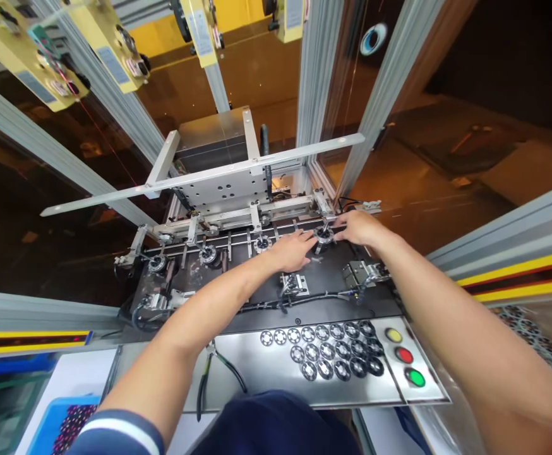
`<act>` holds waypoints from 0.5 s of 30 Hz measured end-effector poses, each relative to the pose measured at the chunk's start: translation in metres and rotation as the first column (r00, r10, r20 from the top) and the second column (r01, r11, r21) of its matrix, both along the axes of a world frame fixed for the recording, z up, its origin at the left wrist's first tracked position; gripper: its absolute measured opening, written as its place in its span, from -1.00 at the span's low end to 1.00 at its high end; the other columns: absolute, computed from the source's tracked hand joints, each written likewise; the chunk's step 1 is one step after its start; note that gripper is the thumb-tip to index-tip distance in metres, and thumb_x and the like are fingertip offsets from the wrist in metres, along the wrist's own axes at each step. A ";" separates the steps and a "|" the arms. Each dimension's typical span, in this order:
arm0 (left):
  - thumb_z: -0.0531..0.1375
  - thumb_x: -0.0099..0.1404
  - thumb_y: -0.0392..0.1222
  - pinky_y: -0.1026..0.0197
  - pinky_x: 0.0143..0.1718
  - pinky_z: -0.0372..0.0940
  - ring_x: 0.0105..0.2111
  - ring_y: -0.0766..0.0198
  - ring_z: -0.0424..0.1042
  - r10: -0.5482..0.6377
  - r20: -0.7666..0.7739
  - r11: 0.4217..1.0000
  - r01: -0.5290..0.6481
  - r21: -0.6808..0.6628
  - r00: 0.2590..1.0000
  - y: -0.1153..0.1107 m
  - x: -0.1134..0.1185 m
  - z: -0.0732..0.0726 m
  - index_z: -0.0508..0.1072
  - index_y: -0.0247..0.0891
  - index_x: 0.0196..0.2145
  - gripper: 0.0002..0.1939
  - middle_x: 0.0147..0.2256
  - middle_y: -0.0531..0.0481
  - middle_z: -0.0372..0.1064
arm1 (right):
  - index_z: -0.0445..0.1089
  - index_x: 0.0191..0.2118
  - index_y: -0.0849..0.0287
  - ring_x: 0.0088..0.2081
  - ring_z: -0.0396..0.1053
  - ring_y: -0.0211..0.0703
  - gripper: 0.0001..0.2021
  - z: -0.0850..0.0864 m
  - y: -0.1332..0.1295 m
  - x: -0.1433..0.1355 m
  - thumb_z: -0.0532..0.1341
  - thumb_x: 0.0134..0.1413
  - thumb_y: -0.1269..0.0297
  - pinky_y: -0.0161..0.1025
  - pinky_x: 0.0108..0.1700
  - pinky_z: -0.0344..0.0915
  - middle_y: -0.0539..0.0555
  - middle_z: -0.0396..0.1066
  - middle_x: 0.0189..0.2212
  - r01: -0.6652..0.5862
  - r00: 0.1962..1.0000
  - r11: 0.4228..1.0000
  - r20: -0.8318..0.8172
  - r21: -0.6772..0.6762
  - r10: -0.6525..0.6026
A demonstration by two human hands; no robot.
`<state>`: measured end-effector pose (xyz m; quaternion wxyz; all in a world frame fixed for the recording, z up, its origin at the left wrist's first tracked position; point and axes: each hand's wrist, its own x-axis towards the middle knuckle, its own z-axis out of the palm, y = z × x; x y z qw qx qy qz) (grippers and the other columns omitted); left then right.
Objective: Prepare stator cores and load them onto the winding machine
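Observation:
My left hand (295, 251) reaches over the dark machine bed (316, 278), fingers stretched and apart, tips at the left edge of a round black-and-silver slotted part (324, 236). This part sits on the rightmost station of the machine. On its other side is my right hand (357, 227), with curved fingers spread apart close to the part's right edge; whether they press on it I cannot tell. Similar round parts sit at the other stations: one (262, 244) just left of my left hand, another (208, 254) beyond it, and one (157, 263) at the far left.
Several loose round parts (327, 351) lie in rows on the steel ledge (257, 379), beside pliers (212, 366). Yellow, red (403, 355) and green buttons are at right. A long metal bar (210, 174) crosses above the bed. A blue tray (53, 423) stands lower left.

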<state>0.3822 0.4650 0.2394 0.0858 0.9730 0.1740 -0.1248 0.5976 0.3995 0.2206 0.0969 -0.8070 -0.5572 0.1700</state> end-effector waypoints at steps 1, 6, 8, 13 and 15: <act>0.22 0.37 -0.22 -0.08 0.39 0.11 0.45 -0.05 0.00 -0.024 -0.015 1.000 0.024 0.005 1.000 0.001 0.011 -0.005 0.17 -0.26 0.37 -0.33 0.47 -0.22 -0.06 | 0.45 0.00 0.22 -0.08 0.49 -0.09 -0.73 -0.002 0.007 0.001 0.27 0.34 0.14 -0.05 -0.02 0.50 0.12 0.48 -0.04 -0.024 1.000 0.998 -0.008 -0.052 0.024; 0.26 0.35 -0.18 -0.21 0.38 0.10 0.47 -0.15 -0.10 -0.070 -0.070 0.997 0.072 0.026 0.995 0.005 0.036 -0.024 -0.01 -0.22 0.44 -0.19 0.50 -0.28 -0.28 | 0.46 -0.02 0.22 -0.06 0.49 -0.08 -0.73 -0.012 0.028 0.008 0.27 0.33 0.14 -0.05 -0.01 0.49 0.12 0.49 -0.05 -0.038 0.999 0.980 -0.012 -0.195 0.036; 0.28 0.34 -0.12 -0.22 0.38 0.10 0.48 -0.17 -0.13 -0.074 -0.088 0.997 0.076 0.025 0.993 0.006 0.039 -0.027 -0.03 -0.21 0.45 -0.15 0.51 -0.27 -0.32 | 0.46 0.00 0.22 -0.06 0.49 -0.07 -0.72 -0.016 0.030 0.015 0.27 0.33 0.13 -0.05 -0.01 0.48 0.13 0.48 -0.04 -0.006 1.000 0.973 0.003 -0.229 0.007; 0.28 0.34 -0.07 -0.20 0.36 0.14 0.47 -0.16 -0.09 -0.065 -0.108 0.997 0.069 0.030 0.992 0.006 0.042 -0.034 -0.09 -0.18 0.46 -0.10 0.52 -0.23 -0.37 | 0.43 0.04 0.24 -0.04 0.48 -0.05 -0.69 -0.029 0.046 0.027 0.30 0.31 0.15 -0.04 -0.02 0.49 0.15 0.46 -0.01 0.037 0.999 0.956 -0.023 -0.289 -0.046; 0.29 0.33 -0.07 -0.18 0.36 0.16 0.46 -0.16 -0.05 -0.056 -0.107 0.997 0.060 0.039 0.993 0.004 0.042 -0.036 -0.10 -0.16 0.46 -0.09 0.52 -0.21 -0.39 | 0.43 0.05 0.22 -0.05 0.48 -0.06 -0.69 -0.036 0.054 0.026 0.28 0.32 0.14 -0.04 -0.02 0.49 0.14 0.46 0.00 0.066 0.996 0.958 -0.047 -0.280 -0.082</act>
